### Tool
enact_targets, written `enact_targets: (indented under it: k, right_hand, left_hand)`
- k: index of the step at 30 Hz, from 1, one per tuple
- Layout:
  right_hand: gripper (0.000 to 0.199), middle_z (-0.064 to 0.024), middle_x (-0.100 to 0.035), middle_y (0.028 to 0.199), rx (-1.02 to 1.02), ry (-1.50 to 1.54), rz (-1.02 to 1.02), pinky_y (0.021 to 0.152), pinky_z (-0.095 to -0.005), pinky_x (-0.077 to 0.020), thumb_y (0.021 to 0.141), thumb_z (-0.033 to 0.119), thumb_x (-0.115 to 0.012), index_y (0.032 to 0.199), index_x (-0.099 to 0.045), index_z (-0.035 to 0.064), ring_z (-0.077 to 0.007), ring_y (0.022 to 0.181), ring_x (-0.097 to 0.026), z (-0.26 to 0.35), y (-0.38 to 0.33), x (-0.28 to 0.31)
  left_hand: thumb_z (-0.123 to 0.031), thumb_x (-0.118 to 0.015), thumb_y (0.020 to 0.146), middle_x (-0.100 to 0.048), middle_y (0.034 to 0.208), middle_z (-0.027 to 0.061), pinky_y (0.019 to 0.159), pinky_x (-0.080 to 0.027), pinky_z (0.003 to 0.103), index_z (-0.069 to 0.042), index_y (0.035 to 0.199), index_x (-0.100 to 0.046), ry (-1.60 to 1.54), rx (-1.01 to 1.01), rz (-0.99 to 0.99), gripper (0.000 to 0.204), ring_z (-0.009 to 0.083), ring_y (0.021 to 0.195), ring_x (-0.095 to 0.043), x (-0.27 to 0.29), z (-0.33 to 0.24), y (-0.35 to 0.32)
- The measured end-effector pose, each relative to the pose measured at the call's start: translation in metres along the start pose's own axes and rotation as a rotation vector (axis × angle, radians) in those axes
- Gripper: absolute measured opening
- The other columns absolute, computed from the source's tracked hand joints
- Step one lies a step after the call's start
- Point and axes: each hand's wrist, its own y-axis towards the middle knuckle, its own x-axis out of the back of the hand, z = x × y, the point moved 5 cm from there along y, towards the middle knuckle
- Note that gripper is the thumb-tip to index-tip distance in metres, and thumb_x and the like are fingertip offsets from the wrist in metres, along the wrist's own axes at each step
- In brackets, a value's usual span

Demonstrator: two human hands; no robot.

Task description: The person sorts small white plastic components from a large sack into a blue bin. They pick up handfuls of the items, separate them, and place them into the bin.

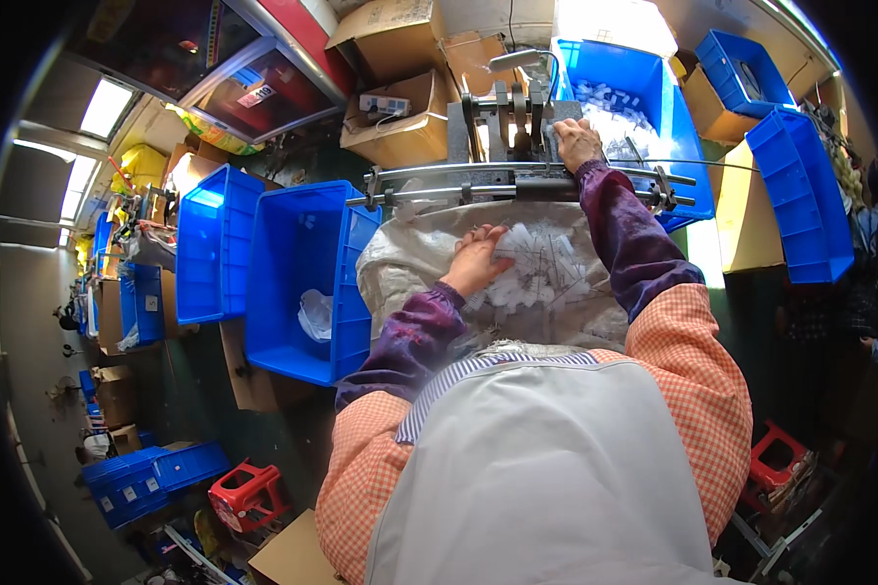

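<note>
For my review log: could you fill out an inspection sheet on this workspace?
Surface: pale, wrinkled fabric sheet before the person.
Job's things: loose pile of small translucent-white pieces on the sheet; dark metal machine with horizontal rods beyond it; deep blue plastic bin with similar pieces, right.
Clutter: crumpled white plastic bag inside a blue rectangular plastic bin, left.
Hands: left hand spread at the pile's left side, contact unclear; right hand at the machine's right side.
Cables: thin dark cable-like line, right of the machine.
Surroundings: open brown cardboard box; red plastic stool, lower left.

A workshop — metal machine (521,122) with long rods (488,167), blue plastic bins (351,327), cardboard boxes (388,146), red stools (234,497).
</note>
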Motion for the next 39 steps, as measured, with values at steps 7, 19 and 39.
enact_targets:
  k: [7,19,39]
  right_hand:
    - [0.018,-0.0014,-0.059,0.098,0.03,-0.036,0.018,0.083,-0.0384,-0.0394,0.084,0.021,-0.05,0.097,-0.061,0.0159,-0.0236,0.1,-0.049,-0.002,0.005,-0.007]
    - [0.022,0.0,-0.059,0.101,-0.041,0.053,0.129,0.087,-0.0409,-0.0338,0.085,0.03,-0.049,0.099,-0.06,0.0169,-0.0225,0.104,-0.048,-0.008,0.014,-0.013]
    - [0.021,-0.0023,-0.061,0.1,-0.051,0.027,0.063,0.086,-0.0402,-0.034,0.084,0.029,-0.051,0.098,-0.059,0.0161,-0.0239,0.102,-0.05,-0.008,0.01,-0.011]
  left_hand:
    - [-0.032,-0.066,0.075,-0.051,0.113,0.011,0.087,-0.038,0.043,-0.015,0.12,-0.047,0.029,0.038,-0.012,0.052,0.0345,0.101,-0.048,0.009,-0.001,-0.01]
    - [-0.03,-0.067,0.074,-0.056,0.103,0.0124,0.082,-0.042,0.041,-0.009,0.117,-0.048,0.126,0.051,-0.236,0.052,0.0329,0.095,-0.049,0.026,0.016,-0.028]
    - [-0.009,-0.065,0.073,-0.049,0.112,0.0152,0.085,-0.041,0.039,-0.006,0.113,-0.052,-0.036,-0.159,-0.385,0.042,0.0335,0.099,-0.05,0.038,0.002,-0.034]
